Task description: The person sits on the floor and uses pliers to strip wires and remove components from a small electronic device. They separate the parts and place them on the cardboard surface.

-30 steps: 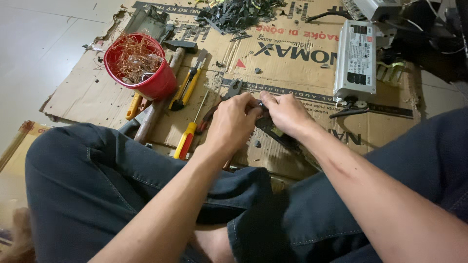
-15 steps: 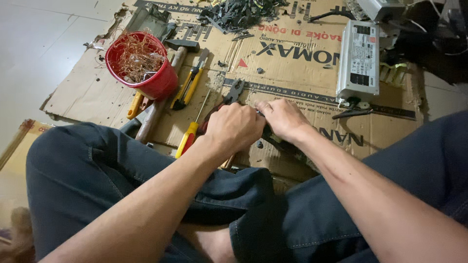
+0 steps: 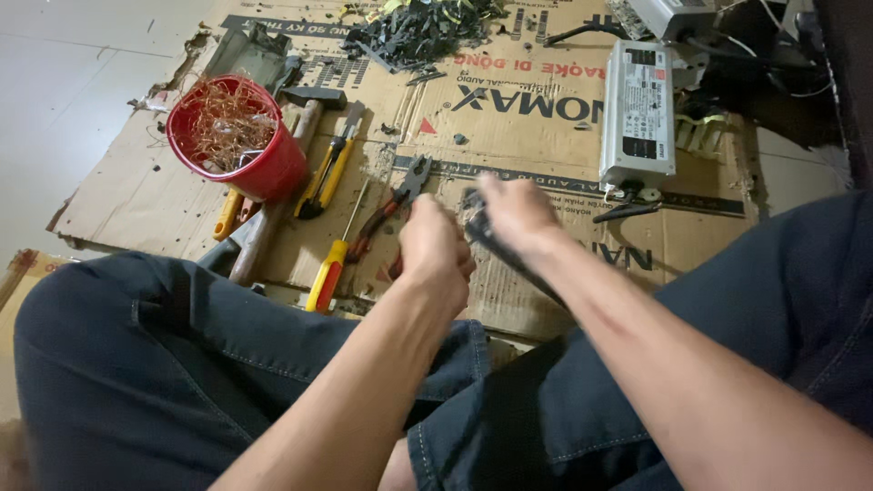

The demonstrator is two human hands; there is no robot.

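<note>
Head view: a dark, narrow plastic strip [image 3: 509, 255] is gripped by the blurred right hand [image 3: 518, 214]. The left hand [image 3: 436, 250] is curled closed beside it, above the flattened brown cardboard sheet [image 3: 546, 100].

1. Bucket [image 3: 238, 150]: bright red, filled with coppery orange wire [image 3: 223, 123].
2. Cardboard [image 3: 536, 100]: tan brown, printed with black and red lettering.
3. Screwdriver [image 3: 329, 273]: yellow handle with a red band, silver shaft.
4. Pliers [image 3: 386, 211]: dark red handles, dark grey head.
5. Cutter [image 3: 329, 168]: yellow and black handles.
6. Hammer [image 3: 293, 145]: pale wooden handle, black head.
7. Metal box [image 3: 638, 114]: silver grey with a white and black label.
8. Scrap pile [image 3: 418, 29]: black, flecked with yellow.
9. Trousers [image 3: 136, 364]: dark navy denim.
10. Floor [image 3: 73, 82]: off-white tiles.
11. Strip [image 3: 509, 255] in the right hand [image 3: 518, 214]: black.
</note>
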